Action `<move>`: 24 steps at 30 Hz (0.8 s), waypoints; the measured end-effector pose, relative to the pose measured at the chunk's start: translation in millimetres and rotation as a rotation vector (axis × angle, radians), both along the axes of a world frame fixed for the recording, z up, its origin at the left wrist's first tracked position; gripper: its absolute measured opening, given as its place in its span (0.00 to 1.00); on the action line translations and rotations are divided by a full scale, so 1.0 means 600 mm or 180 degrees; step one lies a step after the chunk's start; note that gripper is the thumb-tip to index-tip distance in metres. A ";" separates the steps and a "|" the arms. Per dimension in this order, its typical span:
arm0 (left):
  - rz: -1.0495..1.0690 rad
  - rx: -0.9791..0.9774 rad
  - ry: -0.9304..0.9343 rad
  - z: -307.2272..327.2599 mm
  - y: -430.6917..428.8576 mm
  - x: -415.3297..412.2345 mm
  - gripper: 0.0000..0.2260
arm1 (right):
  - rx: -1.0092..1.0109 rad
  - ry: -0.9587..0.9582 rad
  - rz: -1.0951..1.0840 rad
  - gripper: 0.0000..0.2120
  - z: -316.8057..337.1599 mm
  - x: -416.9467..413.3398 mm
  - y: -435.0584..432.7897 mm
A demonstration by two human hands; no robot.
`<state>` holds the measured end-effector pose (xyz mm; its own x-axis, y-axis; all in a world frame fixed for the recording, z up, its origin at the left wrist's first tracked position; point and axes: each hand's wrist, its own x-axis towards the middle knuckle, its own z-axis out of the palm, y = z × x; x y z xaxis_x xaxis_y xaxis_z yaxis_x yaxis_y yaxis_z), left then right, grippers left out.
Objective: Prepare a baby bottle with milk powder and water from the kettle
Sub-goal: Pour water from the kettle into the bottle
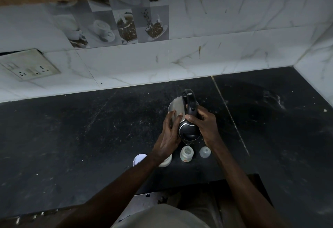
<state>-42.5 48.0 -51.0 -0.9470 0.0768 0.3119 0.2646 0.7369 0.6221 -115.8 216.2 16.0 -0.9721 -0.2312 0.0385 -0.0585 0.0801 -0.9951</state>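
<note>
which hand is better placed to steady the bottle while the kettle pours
Left. The left hand only rests flat fingers against the kettle and could let go; the right hand grips its handle, holding it tilted. The bottle stands beneath the spout.

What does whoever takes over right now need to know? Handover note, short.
Right hand: grips the kettle by its handle.
Left hand: fingers flat against the kettle's steel side, steadying it.
Kettle is tilted, with its spout just above the open baby bottle standing on the counter.
Bottle cap is on the counter to the right of the bottle. The powder jar is partly hidden under the left wrist, with its white lid off beside it.
Done: bottle opened, kettle in pouring position.
Unclear: whether there is powder in the bottle or water flowing.
Left: finish the pour, then cap the bottle.
</note>
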 end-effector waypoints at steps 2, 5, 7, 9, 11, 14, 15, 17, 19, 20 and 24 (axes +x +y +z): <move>-0.0005 0.0019 -0.0011 -0.001 -0.001 0.000 0.52 | 0.0015 0.0022 -0.0002 0.16 -0.002 0.000 0.000; -0.0028 0.0019 -0.0020 0.000 -0.001 0.000 0.52 | -0.0015 0.0010 -0.0011 0.17 -0.001 0.003 0.001; -0.0040 0.0006 -0.0028 0.000 -0.001 0.001 0.50 | -0.0046 -0.0008 -0.0010 0.16 0.001 0.004 0.000; -0.0046 0.0017 -0.0029 0.002 -0.001 0.001 0.48 | -0.0062 -0.0003 -0.0002 0.15 0.002 0.005 0.000; -0.0044 0.0033 -0.0019 0.002 -0.001 0.002 0.46 | -0.0076 -0.0003 -0.0029 0.15 0.003 0.006 0.000; -0.0052 0.0033 -0.0052 0.003 0.000 0.002 0.45 | -0.0071 0.0000 -0.0040 0.15 0.003 0.007 0.001; -0.0057 0.0038 -0.0065 0.003 0.000 0.002 0.45 | -0.0067 0.0003 -0.0058 0.15 0.003 0.007 0.002; -0.0074 0.0050 -0.0080 0.005 0.001 0.001 0.45 | -0.0092 0.0000 -0.0081 0.15 0.003 0.008 0.003; -0.0092 0.0036 -0.0068 0.004 0.001 0.001 0.45 | -0.0114 -0.0005 -0.0079 0.16 0.003 0.009 0.005; -0.0102 0.0028 -0.0049 0.004 0.001 0.001 0.45 | -0.0125 0.0001 -0.0079 0.17 0.004 0.010 0.005; -0.0121 0.0029 -0.0040 0.004 0.002 0.001 0.47 | -0.0117 0.0032 -0.0108 0.21 0.005 0.013 0.006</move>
<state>-42.0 49.2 -48.9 -0.9473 0.1099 0.3008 0.2844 0.7206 0.6323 -108.2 219.7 18.9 -0.9789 -0.1962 0.0562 -0.0663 0.0455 -0.9968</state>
